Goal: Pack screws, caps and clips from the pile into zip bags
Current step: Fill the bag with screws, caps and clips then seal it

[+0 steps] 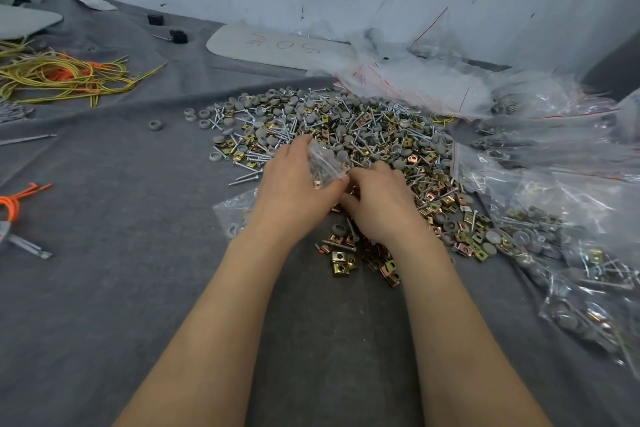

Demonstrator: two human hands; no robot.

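Note:
A wide pile [363, 128] of silver screws, grey round caps and brass-coloured clips lies on the grey cloth [121, 288]. My left hand [294, 184] grips a small clear zip bag [323, 163] with a few parts inside, held just above the pile's near edge. My right hand [381, 201] lies palm down on the pile beside the bag, fingers curled into the clips; whether it holds anything is hidden. Another partly filled bag [235, 215] lies flat under my left wrist.
Several filled zip bags [571, 270] are heaped along the right side. Empty bags with red seals [415, 80] lie at the back by the wall. Yellow and orange cords [62, 76] sit at far left. A grey board [277, 45] lies at the back.

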